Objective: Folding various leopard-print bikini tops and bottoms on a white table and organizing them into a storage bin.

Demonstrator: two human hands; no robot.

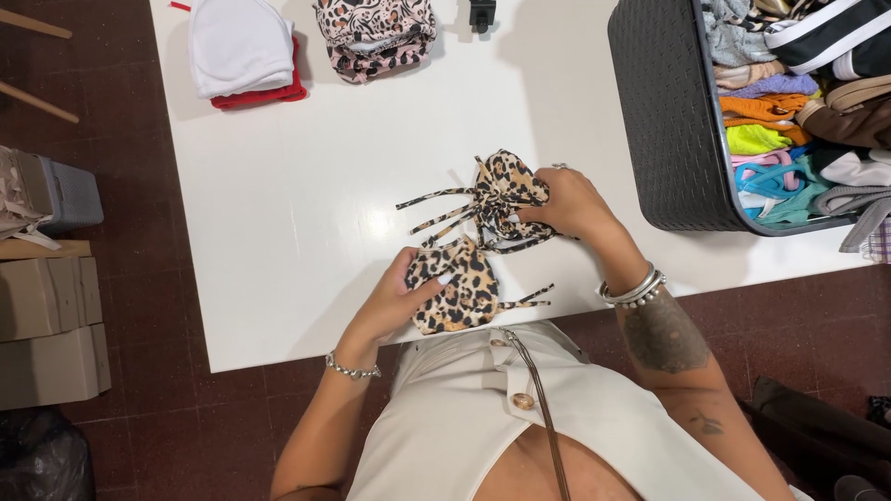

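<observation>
White counter (306,232) fills most of the view, with dark reddish floor (139,408) around it. At its right edge stands a dark woven basket (664,121), packed with folded clothes (770,139) in orange, yellow, pink, teal and grey. On the floor off the left edge sit cardboard boxes (51,325) and a grey bin (70,195). Along the far edge lie a white and red stack (243,51) and, just beside it, a patterned pile (374,35) in pink and black; a small black object (482,13) sits a little further right.

Near the front edge, at the middle, lies a leopard-print bikini (473,241) with thin strings trailing to the left and right. The right hand (571,202) presses on its upper cup, fingers bunching the fabric. The left hand (394,301) holds the lower cup, thumb on top of the cloth and fingers beneath. Both hands are closed on the bikini, a little apart from each other. The right wrist wears silver bangles (633,288), the left a beaded bracelet (353,369).
</observation>
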